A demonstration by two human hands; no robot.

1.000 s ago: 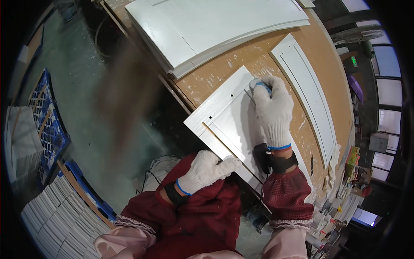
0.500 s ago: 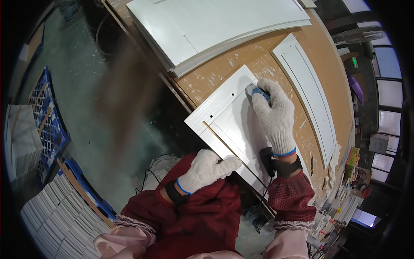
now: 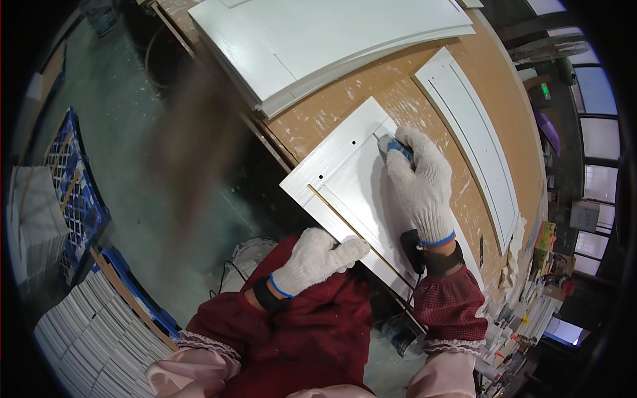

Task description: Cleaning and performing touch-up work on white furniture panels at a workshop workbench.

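Note:
A white panel [image 3: 345, 182] lies slanted on the table, with a recessed field, two small dark holes and a slot along its near edge. My right hand [image 3: 421, 186], in a white knit glove, is closed around a small blue and grey block-like piece [image 3: 398, 151] and rests it on the panel. Much of that piece is hidden by the fingers. At the panel's near edge my left hand [image 3: 317, 262], gloved likewise, is closed with its thumb along the edge; its other fingers are curled and partly hidden.
Beyond lies a stack of larger white panels [image 3: 338, 46]. A narrow white panel [image 3: 471, 139] is on the paint-marked brown table [image 3: 318, 126] to the right. Blue plastic pallets [image 3: 83, 205] and stacked white pieces [image 3: 99, 338] stand on the floor at left. A dark blur covers part of the left side.
My right hand and the blue and grey piece have shifted slightly toward me along the panel. My left hand keeps its place at the edge. The whole view has moved a little.

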